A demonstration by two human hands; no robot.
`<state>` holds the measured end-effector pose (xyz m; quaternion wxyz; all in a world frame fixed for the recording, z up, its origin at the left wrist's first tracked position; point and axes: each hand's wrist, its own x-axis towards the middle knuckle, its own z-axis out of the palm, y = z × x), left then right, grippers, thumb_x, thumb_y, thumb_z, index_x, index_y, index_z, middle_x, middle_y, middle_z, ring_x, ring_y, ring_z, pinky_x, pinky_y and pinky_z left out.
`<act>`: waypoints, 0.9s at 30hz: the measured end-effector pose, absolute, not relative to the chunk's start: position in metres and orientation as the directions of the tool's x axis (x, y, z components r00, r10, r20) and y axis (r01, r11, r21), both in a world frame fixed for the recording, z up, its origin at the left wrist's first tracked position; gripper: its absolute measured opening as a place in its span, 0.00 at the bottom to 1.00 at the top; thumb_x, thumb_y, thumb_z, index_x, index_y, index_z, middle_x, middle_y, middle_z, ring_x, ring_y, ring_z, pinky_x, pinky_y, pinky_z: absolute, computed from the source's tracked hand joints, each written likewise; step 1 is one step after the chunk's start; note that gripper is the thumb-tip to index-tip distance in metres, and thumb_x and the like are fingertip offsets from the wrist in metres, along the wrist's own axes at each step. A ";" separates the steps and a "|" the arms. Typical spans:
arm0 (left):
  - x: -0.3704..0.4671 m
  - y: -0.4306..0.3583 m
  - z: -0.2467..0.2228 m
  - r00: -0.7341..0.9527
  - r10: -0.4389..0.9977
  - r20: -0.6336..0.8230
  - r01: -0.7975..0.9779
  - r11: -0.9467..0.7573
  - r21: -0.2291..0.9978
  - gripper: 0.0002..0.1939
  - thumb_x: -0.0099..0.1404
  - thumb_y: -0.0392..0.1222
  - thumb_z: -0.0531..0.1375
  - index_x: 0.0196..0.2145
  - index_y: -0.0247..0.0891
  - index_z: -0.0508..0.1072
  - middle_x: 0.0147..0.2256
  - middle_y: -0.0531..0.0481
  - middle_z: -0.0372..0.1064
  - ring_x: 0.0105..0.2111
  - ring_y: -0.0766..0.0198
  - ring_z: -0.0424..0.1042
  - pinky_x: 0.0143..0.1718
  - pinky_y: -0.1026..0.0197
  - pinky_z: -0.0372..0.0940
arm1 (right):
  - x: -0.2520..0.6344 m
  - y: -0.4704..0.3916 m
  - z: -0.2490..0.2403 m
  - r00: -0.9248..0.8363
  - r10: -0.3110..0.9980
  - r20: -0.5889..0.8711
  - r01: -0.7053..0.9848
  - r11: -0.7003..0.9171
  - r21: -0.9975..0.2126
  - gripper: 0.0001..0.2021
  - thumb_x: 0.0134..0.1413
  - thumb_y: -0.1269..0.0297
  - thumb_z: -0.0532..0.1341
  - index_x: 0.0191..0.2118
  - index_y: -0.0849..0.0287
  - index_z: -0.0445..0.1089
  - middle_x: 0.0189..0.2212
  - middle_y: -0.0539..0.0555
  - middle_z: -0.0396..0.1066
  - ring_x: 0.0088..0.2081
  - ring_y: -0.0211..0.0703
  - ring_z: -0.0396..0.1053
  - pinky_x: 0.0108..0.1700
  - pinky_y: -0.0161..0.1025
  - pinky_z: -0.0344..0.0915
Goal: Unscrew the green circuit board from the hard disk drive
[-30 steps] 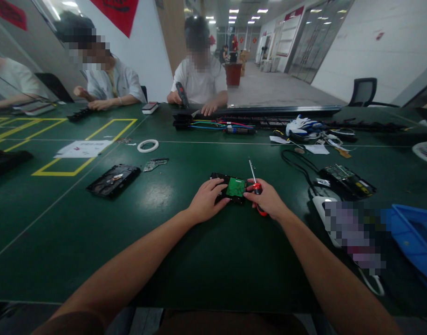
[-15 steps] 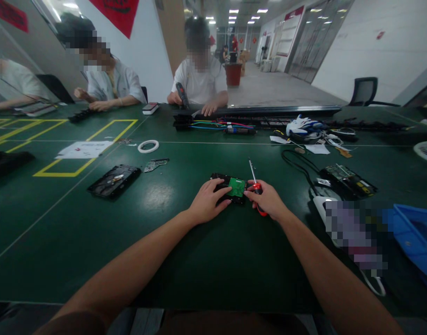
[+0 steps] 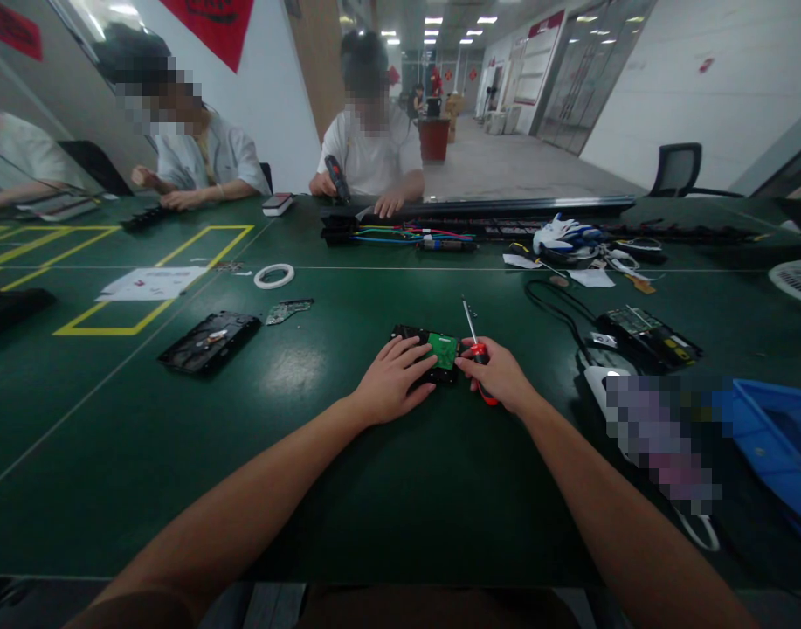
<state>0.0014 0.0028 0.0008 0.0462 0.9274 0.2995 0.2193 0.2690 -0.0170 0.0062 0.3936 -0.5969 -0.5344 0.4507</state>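
A small black electronic unit with a green circuit board [image 3: 443,350] lies on the table in front of me. My left hand [image 3: 392,377] rests over its left part, fingers stretched across the top and thumb along the near edge, hiding much of it. My right hand [image 3: 503,377] is closed round a screwdriver [image 3: 479,352] with a red and black handle. The metal shaft points up and away from me, clear of the unit. My right fingertips are at the unit's right edge; whether they touch it I cannot tell.
On the green table [image 3: 177,472] lie a black casing [image 3: 210,342], a loose circuit board [image 3: 288,311] and a white tape roll [image 3: 274,276]. To the right are another opened device [image 3: 649,336], a cable and a blue bin [image 3: 776,454]. Co-workers sit opposite; one holds a power tool [image 3: 338,179].
My left fingers have shifted slightly, now lying straighter over the board. The right hand keeps the screwdriver in nearly the same pose. The whole view has shifted a little.
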 end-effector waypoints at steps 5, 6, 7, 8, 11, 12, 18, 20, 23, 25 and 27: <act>0.004 0.001 0.002 0.694 0.597 0.402 0.549 -0.800 0.241 0.26 0.76 0.52 0.62 0.66 0.43 0.71 0.67 0.40 0.68 0.71 0.43 0.62 0.75 0.33 0.54 | 0.268 -0.018 0.007 0.039 0.992 -0.119 0.297 -0.125 -0.947 0.26 0.60 0.58 0.71 0.62 0.54 0.72 0.39 0.55 0.78 0.25 0.40 0.73 0.25 0.39 0.72; 0.007 0.002 0.002 0.689 0.598 0.411 0.547 -0.800 0.247 0.27 0.76 0.52 0.62 0.67 0.42 0.70 0.67 0.39 0.68 0.71 0.43 0.63 0.74 0.34 0.55 | 0.268 -0.018 0.008 0.037 0.992 -0.120 0.307 -0.125 -0.944 0.26 0.61 0.58 0.71 0.63 0.54 0.71 0.37 0.54 0.77 0.24 0.39 0.72 0.25 0.39 0.72; 0.009 0.003 0.003 0.688 0.595 0.415 0.544 -0.802 0.248 0.28 0.76 0.52 0.62 0.68 0.41 0.69 0.68 0.38 0.67 0.71 0.43 0.63 0.74 0.34 0.55 | 0.267 -0.018 0.009 0.033 0.992 -0.119 0.319 -0.124 -0.940 0.26 0.62 0.59 0.70 0.64 0.54 0.71 0.36 0.53 0.77 0.24 0.39 0.72 0.25 0.38 0.71; 0.013 0.003 0.003 0.692 0.592 0.414 0.542 -0.804 0.244 0.29 0.76 0.53 0.62 0.69 0.41 0.67 0.68 0.38 0.66 0.71 0.43 0.62 0.74 0.34 0.55 | 0.266 -0.018 0.011 0.027 0.993 -0.118 0.334 -0.121 -0.935 0.27 0.62 0.59 0.70 0.65 0.55 0.70 0.35 0.52 0.76 0.23 0.38 0.72 0.24 0.37 0.70; 0.024 0.005 0.005 0.733 0.574 0.364 0.538 -0.818 0.206 0.32 0.77 0.56 0.60 0.73 0.43 0.63 0.72 0.40 0.62 0.75 0.44 0.57 0.75 0.35 0.52 | 0.263 -0.018 0.015 0.030 0.993 -0.115 0.372 -0.118 -0.921 0.26 0.64 0.61 0.68 0.66 0.55 0.69 0.32 0.49 0.75 0.21 0.36 0.71 0.24 0.35 0.69; 0.027 0.005 0.006 0.742 0.577 0.340 0.546 -0.815 0.193 0.32 0.78 0.56 0.58 0.73 0.43 0.64 0.73 0.40 0.61 0.75 0.44 0.56 0.76 0.36 0.51 | 0.263 -0.018 0.015 0.036 0.993 -0.115 0.375 -0.120 -0.919 0.26 0.64 0.62 0.68 0.66 0.56 0.69 0.31 0.49 0.74 0.21 0.36 0.70 0.23 0.35 0.68; 0.029 0.001 0.009 0.768 0.585 0.261 0.564 -0.811 0.156 0.32 0.79 0.58 0.55 0.73 0.42 0.64 0.75 0.41 0.58 0.76 0.47 0.55 0.77 0.37 0.48 | 0.262 -0.017 0.011 0.063 0.992 -0.113 0.365 -0.128 -0.922 0.26 0.65 0.62 0.67 0.66 0.57 0.68 0.30 0.47 0.74 0.20 0.35 0.70 0.23 0.33 0.67; 0.029 0.000 0.008 0.764 0.590 0.261 0.568 -0.807 0.160 0.32 0.79 0.58 0.56 0.73 0.41 0.65 0.74 0.41 0.59 0.76 0.46 0.56 0.77 0.37 0.47 | 0.263 -0.017 0.010 0.067 0.991 -0.117 0.354 -0.133 -0.926 0.25 0.65 0.62 0.67 0.65 0.58 0.68 0.29 0.47 0.73 0.20 0.36 0.70 0.23 0.33 0.67; 0.031 0.000 0.007 0.755 0.596 0.274 0.572 -0.802 0.172 0.31 0.78 0.57 0.57 0.71 0.40 0.66 0.73 0.39 0.60 0.75 0.45 0.56 0.76 0.35 0.48 | 0.263 -0.017 0.011 0.074 0.990 -0.118 0.349 -0.137 -0.927 0.24 0.65 0.62 0.67 0.64 0.58 0.69 0.28 0.47 0.73 0.20 0.36 0.70 0.23 0.33 0.67; 0.031 0.000 0.006 0.750 0.592 0.295 0.564 -0.805 0.184 0.30 0.78 0.56 0.58 0.70 0.39 0.67 0.73 0.39 0.61 0.75 0.45 0.57 0.76 0.36 0.49 | 0.263 -0.018 0.012 0.075 0.990 -0.117 0.351 -0.136 -0.926 0.24 0.65 0.62 0.67 0.64 0.59 0.69 0.27 0.47 0.73 0.20 0.36 0.70 0.23 0.33 0.67; 0.030 -0.001 0.006 0.711 0.618 0.336 0.587 -0.784 0.200 0.32 0.76 0.56 0.60 0.70 0.38 0.66 0.72 0.36 0.62 0.74 0.44 0.58 0.76 0.36 0.51 | 0.263 -0.018 0.012 0.075 0.990 -0.117 0.346 -0.135 -0.928 0.24 0.65 0.62 0.67 0.64 0.59 0.69 0.27 0.47 0.73 0.21 0.37 0.71 0.23 0.33 0.67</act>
